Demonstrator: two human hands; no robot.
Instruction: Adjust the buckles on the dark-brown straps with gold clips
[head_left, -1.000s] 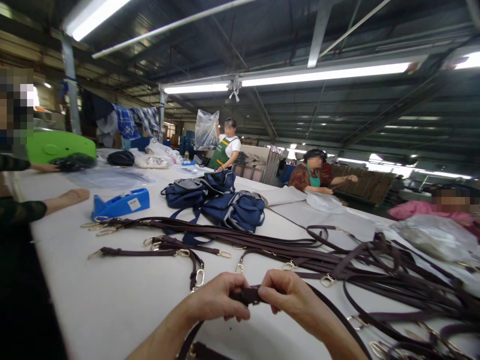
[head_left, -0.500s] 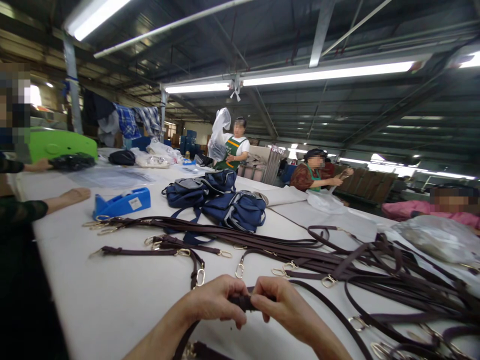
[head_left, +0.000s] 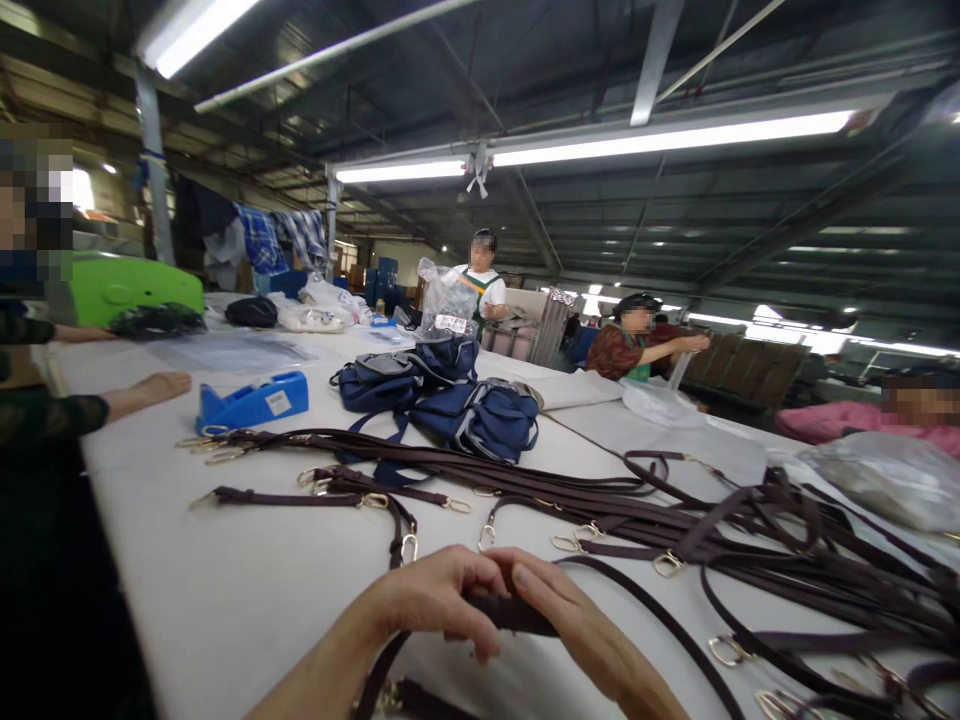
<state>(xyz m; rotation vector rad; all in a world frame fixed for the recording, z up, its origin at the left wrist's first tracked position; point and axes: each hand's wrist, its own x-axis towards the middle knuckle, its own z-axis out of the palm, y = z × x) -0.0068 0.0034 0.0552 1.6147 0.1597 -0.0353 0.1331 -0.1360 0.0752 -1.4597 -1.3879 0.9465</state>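
My left hand (head_left: 439,600) is closed around a dark brown strap (head_left: 517,614) at the bottom centre, above the white table. Beside it, my right hand (head_left: 559,605) is closed on the same strap, its fingers laid along the top. The two hands nearly touch, and the fingertips partly hide the strap. From my hands the strap curves down to both sides. Just beyond lie more brown straps (head_left: 450,462) with gold-coloured metal clips (head_left: 409,547), heaped thickest at the right.
Navy bags (head_left: 480,418) lie mid-table, with a blue tape dispenser (head_left: 255,400) to their left. A person's bare forearm (head_left: 150,393) rests on the left edge. Clear plastic bags (head_left: 885,480) sit far right. Another person holds a plastic bag (head_left: 446,300) across the table.
My right hand's fingers have straightened over the strap from a pinch. My left hand keeps its grip. Across the table, the person's plastic bag has come down.
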